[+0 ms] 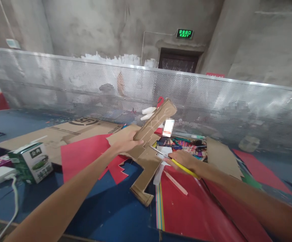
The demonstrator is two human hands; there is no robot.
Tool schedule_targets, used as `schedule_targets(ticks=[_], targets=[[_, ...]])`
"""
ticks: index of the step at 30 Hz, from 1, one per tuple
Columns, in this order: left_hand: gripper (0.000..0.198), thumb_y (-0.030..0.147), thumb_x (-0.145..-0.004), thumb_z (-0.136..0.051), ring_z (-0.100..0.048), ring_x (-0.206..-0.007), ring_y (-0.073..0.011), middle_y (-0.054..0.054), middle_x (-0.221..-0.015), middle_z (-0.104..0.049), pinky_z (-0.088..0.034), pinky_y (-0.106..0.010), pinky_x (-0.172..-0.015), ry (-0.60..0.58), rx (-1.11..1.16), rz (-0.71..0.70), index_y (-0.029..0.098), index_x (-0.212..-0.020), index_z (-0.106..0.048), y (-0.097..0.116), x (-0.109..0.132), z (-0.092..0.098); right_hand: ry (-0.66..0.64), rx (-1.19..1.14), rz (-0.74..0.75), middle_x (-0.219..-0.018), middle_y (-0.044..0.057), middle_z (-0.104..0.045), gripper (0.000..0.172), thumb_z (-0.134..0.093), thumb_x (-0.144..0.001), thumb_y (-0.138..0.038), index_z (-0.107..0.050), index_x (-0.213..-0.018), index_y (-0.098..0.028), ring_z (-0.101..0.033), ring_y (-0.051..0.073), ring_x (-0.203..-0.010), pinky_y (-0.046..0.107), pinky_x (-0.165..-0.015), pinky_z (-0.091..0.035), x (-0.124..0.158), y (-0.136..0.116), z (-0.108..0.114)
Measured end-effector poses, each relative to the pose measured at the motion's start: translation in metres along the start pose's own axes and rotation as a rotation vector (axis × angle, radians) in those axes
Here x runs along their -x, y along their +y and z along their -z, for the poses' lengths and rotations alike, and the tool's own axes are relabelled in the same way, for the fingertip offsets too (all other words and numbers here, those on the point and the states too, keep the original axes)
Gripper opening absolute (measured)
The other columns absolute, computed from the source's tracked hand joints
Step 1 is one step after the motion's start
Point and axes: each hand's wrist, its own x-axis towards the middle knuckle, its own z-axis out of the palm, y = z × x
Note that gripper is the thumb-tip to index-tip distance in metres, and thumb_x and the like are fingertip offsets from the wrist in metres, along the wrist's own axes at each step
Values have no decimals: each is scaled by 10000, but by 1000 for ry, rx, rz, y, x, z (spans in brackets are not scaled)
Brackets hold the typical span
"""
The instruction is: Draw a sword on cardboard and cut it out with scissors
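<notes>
My left hand point(127, 142) grips a piece of brown cardboard point(147, 161) with a stepped outline, held up off the table. Pale drawn lines run over its raised upper part. In my right hand point(185, 159) is a pair of scissors point(182, 167) with yellow handles. The metal blades point left and meet the cardboard's edge; whether they are parted I cannot tell. Below my right hand, a pink pen point(175, 182) lies on red paper sheets point(193, 205). A red sheet point(84, 156) with a jagged cut edge lies beneath my left forearm.
A flattened cardboard box point(67, 136) covers the table's back left. A green and white carton point(32, 163) stands by a white device point(1, 174) with a cable. Behind my right hand is a pile of colourful pens point(188, 146). A perforated metal screen point(85, 87) closes off the back.
</notes>
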Motion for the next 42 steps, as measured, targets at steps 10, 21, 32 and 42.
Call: schedule_targets(ticks=[10, 21, 32, 42], targets=[[642, 385, -694, -873, -769, -944, -278, -82, -1095, -803, -619, -413, -873, 75, 569, 233, 219, -1271, -646, -3, -1, -3, 195, -808, -172, -650, 26, -665, 453, -530, -944, -645, -577, -885, -198, -655, 189, -548, 270, -534, -468, -2, 15, 0], [580, 386, -744, -861, -762, -1036, -291, -128, -1214, -777, -630, -387, -884, -30, 733, 163, 184, -1259, -685, 6, 14, -62, 574, -1518, -88, -704, -65, -561, 490, -890, -620, -417, -513, -859, -216, -528, 117, -613, 258, -612, -437, -29, -33, 14], [558, 344, -685, -892, -785, -834, -272, -128, -1096, -808, -647, -356, -712, -40, 748, 255, 177, -1184, -707, -1, 16, -69, 617, -1645, -15, -720, -70, -525, 398, -845, -668, -341, -525, -870, -217, -481, 110, -624, 259, -624, -425, -29, -40, 2], [486, 338, -678, -887, -784, -832, -283, -119, -1018, -816, -646, -364, -693, 21, 816, 279, 168, -1104, -726, 3, 17, -79, 671, -1603, 36, -737, -62, -514, 333, -808, -692, -263, -523, -860, -219, -486, 111, -647, 262, -648, -421, -26, -36, 11]])
